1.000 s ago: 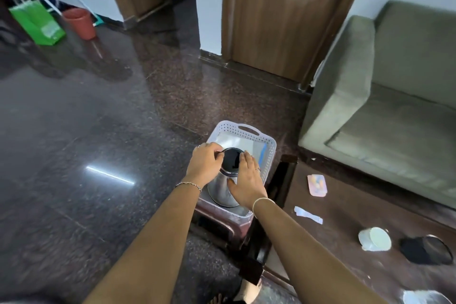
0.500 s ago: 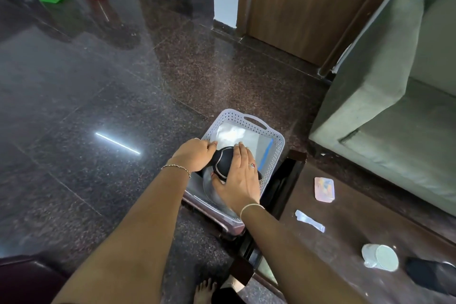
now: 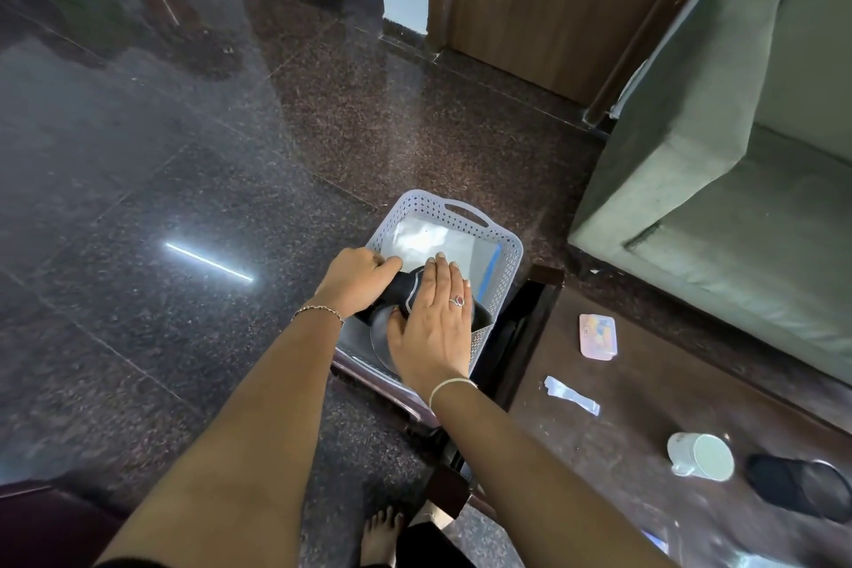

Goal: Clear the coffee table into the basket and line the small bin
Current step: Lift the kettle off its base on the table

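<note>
Fitting black liner [image 3: 405, 286] over the small bin [image 3: 380, 337], which sits in the white basket [image 3: 505, 254] at frame centre. Left hand [image 3: 355, 279] grip pinched shut on the liner edge; right hand [image 3: 433, 323] flat, fingers open, pressing the bin. Risk: liner slipping off the rim if tension is uneven. Cup [image 3: 701, 457] remains on the table [image 3: 645, 438].

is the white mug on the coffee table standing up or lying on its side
On its side. The white mug lies on the coffee table with its round mouth facing sideways toward the camera, handle low at left.
</note>
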Action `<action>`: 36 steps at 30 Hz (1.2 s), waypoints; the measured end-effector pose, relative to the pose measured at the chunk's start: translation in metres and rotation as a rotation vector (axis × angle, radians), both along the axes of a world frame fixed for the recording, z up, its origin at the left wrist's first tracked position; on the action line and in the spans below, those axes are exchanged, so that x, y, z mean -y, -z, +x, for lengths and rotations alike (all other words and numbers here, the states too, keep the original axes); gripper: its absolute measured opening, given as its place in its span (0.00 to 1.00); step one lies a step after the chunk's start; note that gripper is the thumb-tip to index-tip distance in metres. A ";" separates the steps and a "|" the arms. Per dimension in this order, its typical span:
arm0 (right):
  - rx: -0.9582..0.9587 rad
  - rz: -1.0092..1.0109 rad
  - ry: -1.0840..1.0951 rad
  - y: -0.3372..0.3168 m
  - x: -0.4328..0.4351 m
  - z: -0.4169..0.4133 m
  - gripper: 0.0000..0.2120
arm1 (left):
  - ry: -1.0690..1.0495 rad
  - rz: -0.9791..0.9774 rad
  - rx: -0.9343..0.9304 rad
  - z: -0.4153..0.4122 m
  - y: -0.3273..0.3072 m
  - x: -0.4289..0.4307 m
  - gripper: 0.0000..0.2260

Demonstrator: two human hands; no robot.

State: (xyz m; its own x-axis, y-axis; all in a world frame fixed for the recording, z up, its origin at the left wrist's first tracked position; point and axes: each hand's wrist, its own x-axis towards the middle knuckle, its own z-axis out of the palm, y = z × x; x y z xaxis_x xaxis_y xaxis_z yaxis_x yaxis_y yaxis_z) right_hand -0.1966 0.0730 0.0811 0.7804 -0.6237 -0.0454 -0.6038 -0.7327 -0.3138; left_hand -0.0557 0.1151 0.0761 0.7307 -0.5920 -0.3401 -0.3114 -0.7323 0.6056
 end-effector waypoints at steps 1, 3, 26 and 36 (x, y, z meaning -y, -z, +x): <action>0.012 0.004 0.008 -0.001 0.001 -0.003 0.38 | 0.002 -0.011 0.014 -0.004 -0.001 0.001 0.19; 0.041 0.012 0.024 -0.004 0.001 -0.007 0.40 | -0.010 -0.033 0.028 -0.010 -0.002 0.001 0.20; 0.182 -0.140 0.159 -0.082 0.000 -0.098 0.37 | 0.070 -0.262 0.350 -0.104 -0.086 0.009 0.23; 0.215 -0.186 0.388 -0.107 0.000 -0.201 0.40 | 0.196 -0.372 0.193 -0.207 -0.105 0.041 0.22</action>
State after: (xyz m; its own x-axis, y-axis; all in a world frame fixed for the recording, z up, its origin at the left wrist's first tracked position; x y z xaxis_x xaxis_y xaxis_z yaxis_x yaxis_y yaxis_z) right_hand -0.3980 0.0730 0.1879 0.4682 -0.8526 0.2319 -0.7793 -0.5222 -0.3464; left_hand -0.2629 0.0739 0.1806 0.6216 -0.7815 0.0529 -0.5551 -0.3919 0.7337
